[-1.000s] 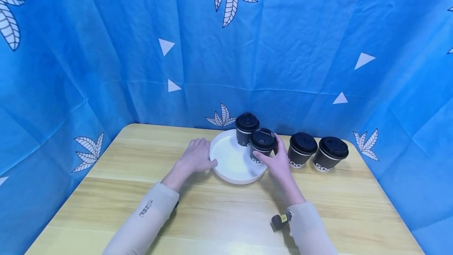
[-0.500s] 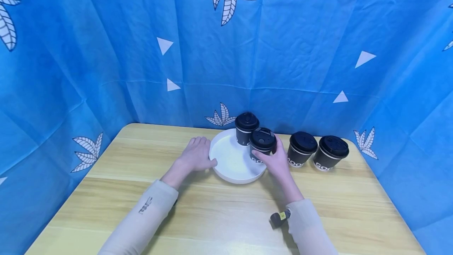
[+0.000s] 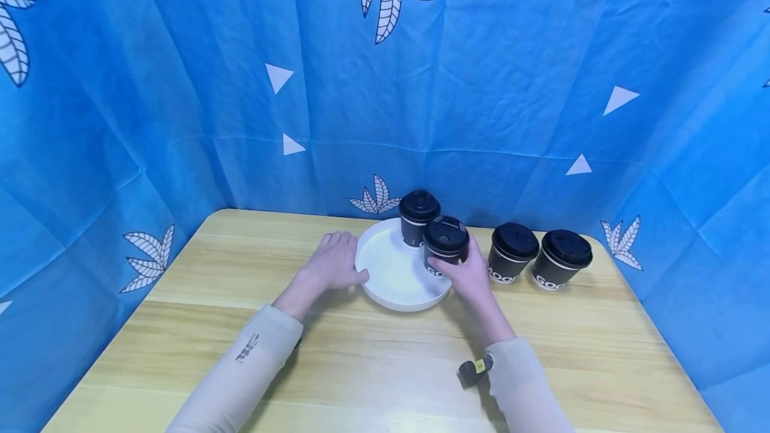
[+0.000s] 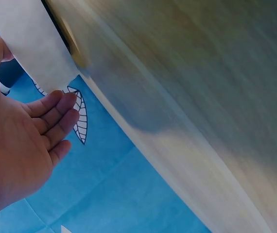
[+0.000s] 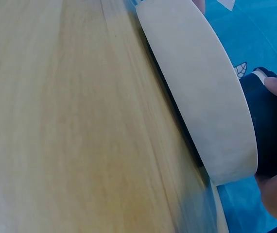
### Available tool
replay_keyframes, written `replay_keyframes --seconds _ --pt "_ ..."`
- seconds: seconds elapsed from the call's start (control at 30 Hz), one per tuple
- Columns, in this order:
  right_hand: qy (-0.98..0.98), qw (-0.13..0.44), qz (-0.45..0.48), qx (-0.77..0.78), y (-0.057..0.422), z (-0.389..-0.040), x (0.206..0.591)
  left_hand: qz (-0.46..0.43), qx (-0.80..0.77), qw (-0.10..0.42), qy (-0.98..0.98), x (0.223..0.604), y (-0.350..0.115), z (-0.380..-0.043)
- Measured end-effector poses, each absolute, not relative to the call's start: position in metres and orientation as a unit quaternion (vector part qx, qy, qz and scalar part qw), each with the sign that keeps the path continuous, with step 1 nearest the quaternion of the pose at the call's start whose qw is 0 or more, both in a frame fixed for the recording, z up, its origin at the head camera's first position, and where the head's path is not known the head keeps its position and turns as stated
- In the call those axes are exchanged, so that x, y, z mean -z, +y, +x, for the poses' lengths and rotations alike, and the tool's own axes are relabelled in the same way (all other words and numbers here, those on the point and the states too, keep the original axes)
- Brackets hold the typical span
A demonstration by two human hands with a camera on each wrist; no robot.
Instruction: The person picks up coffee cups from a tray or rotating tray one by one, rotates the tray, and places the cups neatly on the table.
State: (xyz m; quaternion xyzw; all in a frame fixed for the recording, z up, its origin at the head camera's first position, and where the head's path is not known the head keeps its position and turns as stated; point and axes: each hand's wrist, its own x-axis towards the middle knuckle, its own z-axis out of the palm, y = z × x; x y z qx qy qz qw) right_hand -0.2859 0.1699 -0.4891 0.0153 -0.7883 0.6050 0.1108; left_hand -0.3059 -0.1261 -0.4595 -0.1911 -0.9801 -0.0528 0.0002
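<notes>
My left hand (image 3: 335,262) is at the left rim of a round white tray (image 3: 385,279). In the left wrist view its thumb passes over the tray's rim, and the slightly bent fingers (image 4: 58,119) touch the outer wall. With thumb and fingers around its side, my right hand (image 3: 472,272) grips a black lidded paper coffee cup (image 3: 445,239) on the tray's right side. That cup stands upright; its far side is hidden. Just behind it on the tray is another black lidded coffee cup (image 3: 419,216).
Two more black lidded coffee cups, a nearer one (image 3: 513,252) and a farther-right one (image 3: 562,259), stand on the wooden table (image 3: 385,373) right of the tray. A blue patterned curtain (image 3: 511,85) hangs behind and along both sides of the table.
</notes>
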Motion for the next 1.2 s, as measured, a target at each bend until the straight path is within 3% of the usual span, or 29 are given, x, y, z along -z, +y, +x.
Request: replay_keyframes --seconds 1.2 --pt "-0.786 0.120 0.021 -0.607 0.1671 -0.2805 0.4844 -0.194 0.066 0.008 -0.979 0.4611 -0.1271 -0.3038"
